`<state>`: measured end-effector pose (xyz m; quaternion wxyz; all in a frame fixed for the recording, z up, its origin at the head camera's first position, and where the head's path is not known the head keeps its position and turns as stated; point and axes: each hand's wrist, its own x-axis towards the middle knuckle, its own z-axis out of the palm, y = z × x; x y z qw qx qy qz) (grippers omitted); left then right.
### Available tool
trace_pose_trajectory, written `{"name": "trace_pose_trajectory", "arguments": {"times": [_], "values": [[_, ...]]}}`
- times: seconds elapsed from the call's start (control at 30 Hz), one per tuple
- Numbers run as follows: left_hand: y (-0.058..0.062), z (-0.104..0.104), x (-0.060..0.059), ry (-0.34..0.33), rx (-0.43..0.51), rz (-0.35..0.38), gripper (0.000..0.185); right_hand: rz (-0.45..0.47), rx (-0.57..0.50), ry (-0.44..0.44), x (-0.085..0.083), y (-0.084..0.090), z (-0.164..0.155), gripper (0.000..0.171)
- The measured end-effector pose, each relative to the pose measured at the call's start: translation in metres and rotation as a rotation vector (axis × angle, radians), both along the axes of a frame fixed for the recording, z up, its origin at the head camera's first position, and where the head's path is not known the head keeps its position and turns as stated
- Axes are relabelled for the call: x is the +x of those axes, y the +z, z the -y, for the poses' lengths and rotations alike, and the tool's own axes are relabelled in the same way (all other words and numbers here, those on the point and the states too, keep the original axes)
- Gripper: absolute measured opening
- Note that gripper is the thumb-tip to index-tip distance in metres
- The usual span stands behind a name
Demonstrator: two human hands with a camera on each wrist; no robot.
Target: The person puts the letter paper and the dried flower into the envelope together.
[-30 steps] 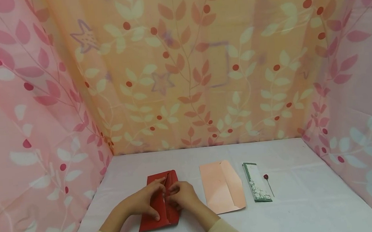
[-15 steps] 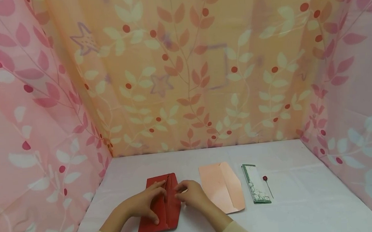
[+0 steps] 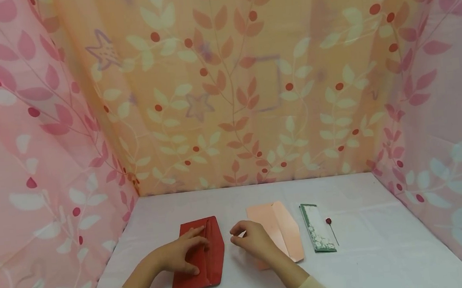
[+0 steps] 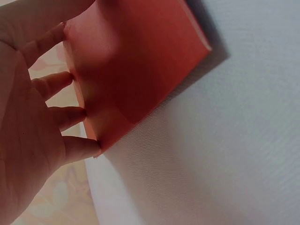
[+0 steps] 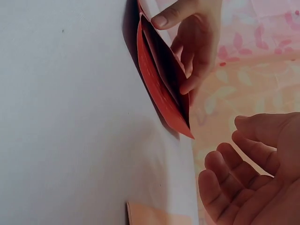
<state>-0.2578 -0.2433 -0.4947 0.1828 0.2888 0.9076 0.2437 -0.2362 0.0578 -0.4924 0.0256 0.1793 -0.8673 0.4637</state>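
Note:
A red envelope (image 3: 197, 280) lies at the left of the table with its flap folded out to the right. My left hand (image 3: 178, 254) holds it across the middle, thumb toward the near end and fingertips along the pocket's edge. In the right wrist view the red envelope (image 5: 161, 79) gapes at its mouth beside the left hand (image 5: 199, 42). The left wrist view has several left fingertips touching an edge of the red envelope (image 4: 136, 61). My right hand (image 3: 257, 241) hovers to the right of the flap, loosely bent, with nothing visible in it.
A peach envelope (image 3: 293, 234) lies behind the right hand, partly covered by it. Farther right are a green-bordered floral card (image 3: 318, 230) and a thin stick with a dark red rose head (image 3: 329, 221). Patterned curtains (image 3: 227, 94) enclose the table.
My right hand has let go of the red envelope and moved right, over the peach envelope's left side. The red flap now lies spread to the right. My left hand stays on the envelope.

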Motion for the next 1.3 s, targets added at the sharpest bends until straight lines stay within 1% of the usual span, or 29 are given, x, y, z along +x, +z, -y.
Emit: {"name": "trace_pose_trajectory", "arguments": {"times": [0.1, 0.2, 0.33, 0.43, 0.57, 0.67, 0.83, 0.97, 1.07, 1.3], "values": [[-0.001, 0.0, 0.0, 0.011, -0.016, -0.006, 0.071, 0.001, 0.005, -0.005, 0.002, 0.002, -0.008, 0.013], [-0.001, 0.0, 0.001, 0.02, -0.028, -0.035, 0.071, -0.003, 0.024, -0.009, 0.005, 0.004, -0.016, 0.013], [0.003, -0.004, 0.003, 0.02, -0.056, -0.127, 0.065, -0.048, 0.075, -0.015, 0.009, 0.008, -0.025, 0.016], [0.008, -0.012, 0.004, 0.007, -0.074, -0.21, 0.062, -0.091, 0.111, -0.018, 0.013, 0.011, -0.031, 0.015], [0.017, -0.027, 0.007, -0.031, -0.079, -0.311, 0.057, -0.142, 0.173, -0.023, 0.019, 0.014, -0.042, 0.014], [0.022, -0.04, 0.009, -0.066, -0.078, -0.367, 0.054, -0.188, 0.235, -0.032, 0.022, 0.014, -0.051, 0.014], [0.022, -0.061, 0.009, -0.117, -0.072, -0.404, 0.048, -0.294, 0.303, -0.044, 0.026, 0.013, -0.066, 0.015], [0.02, -0.078, 0.006, -0.152, -0.073, -0.439, 0.047, -0.36, 0.318, -0.06, 0.026, 0.012, -0.082, 0.017], [0.018, -0.089, 0.005, -0.167, -0.079, -0.451, 0.047, -0.374, 0.314, -0.074, 0.026, 0.01, -0.094, 0.02], [0.015, -0.113, 0.004, -0.193, -0.084, -0.457, 0.047, -0.356, 0.307, -0.099, 0.029, 0.005, -0.118, 0.021]]}}
